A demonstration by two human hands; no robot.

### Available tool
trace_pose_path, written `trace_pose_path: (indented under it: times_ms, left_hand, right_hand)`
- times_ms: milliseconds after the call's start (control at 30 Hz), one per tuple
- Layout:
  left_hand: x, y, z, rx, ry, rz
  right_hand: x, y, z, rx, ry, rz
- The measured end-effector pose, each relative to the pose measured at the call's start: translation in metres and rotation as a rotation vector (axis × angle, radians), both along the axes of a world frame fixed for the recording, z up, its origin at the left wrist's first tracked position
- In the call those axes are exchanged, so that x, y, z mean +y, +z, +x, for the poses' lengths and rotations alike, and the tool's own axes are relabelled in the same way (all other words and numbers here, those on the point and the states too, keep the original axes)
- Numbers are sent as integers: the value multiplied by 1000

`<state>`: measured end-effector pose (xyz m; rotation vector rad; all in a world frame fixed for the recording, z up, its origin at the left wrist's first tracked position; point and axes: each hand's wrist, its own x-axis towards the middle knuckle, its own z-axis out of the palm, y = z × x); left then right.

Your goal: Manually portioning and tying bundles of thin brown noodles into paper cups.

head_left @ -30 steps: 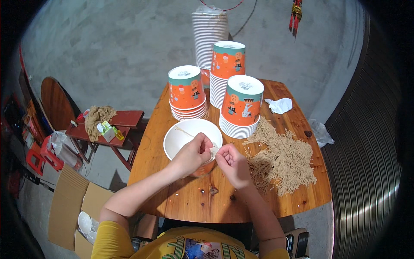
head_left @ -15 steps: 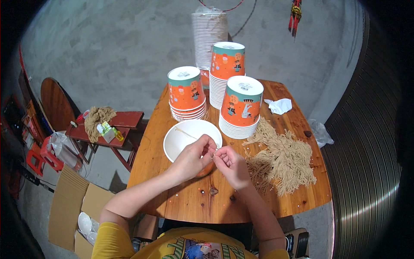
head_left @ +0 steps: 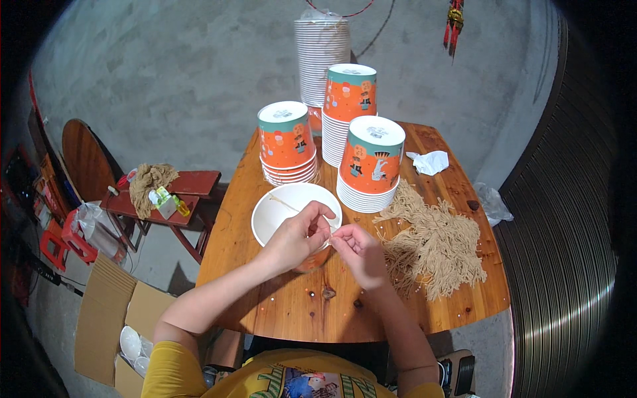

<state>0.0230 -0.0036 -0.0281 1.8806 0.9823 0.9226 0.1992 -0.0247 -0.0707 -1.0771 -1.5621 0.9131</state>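
Well, at lower left of the frame sits an open brown cardboard box (head_left: 105,322). At the centre, on the varnished brown wooden worktop (head_left: 279,312), stands an upright round tub with a white interior (head_left: 267,222). A thin tan string (head_left: 285,203) crosses its mouth to the left hand (head_left: 292,240) — that grip is pinched on it. Just beside, the right hand (head_left: 363,257) has its fingertips pressed together — their contents too small to tell. Right of centre lies a loose pile of tan strands (head_left: 441,249).

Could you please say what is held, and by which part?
A cord, seemingly pinched by left hand and right hand; the exact part is hidden.
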Motion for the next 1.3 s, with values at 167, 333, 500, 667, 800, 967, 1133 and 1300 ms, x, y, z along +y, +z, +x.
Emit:
trace_pose_path:
  times_ms: [167, 333, 500, 667, 800, 967, 1133, 1300]
  left_hand:
    - [2, -3, 0, -30, -25, -45]
    - [-9, -1, 1, 28, -21, 117]
    - [-10, 0, 6, 76, 27, 210]
    - [-10, 3, 5, 112, 24, 203]
    - [-6, 2, 2, 114, -42, 132]
    - [-1, 5, 0, 4, -104, -12]
    - [10, -4, -4, -138, -164, -193]
    - [12, -7, -5, -196, -172, -252]
  right_hand:
    - [2, -3, -2, 22, -21, -11]
    - [4, -6, -3, 19, -52, 30]
    - [4, -7, -1, 53, -56, 33]
    - [0, 1, 1, 81, 8, -29]
    - [0, 3, 1, 56, 11, -18]
    - [3, 0, 1, -15, -54, 119]
    - [5, -4, -1, 33, -65, 116]
    - [3, 1, -3, 36, -83, 110]
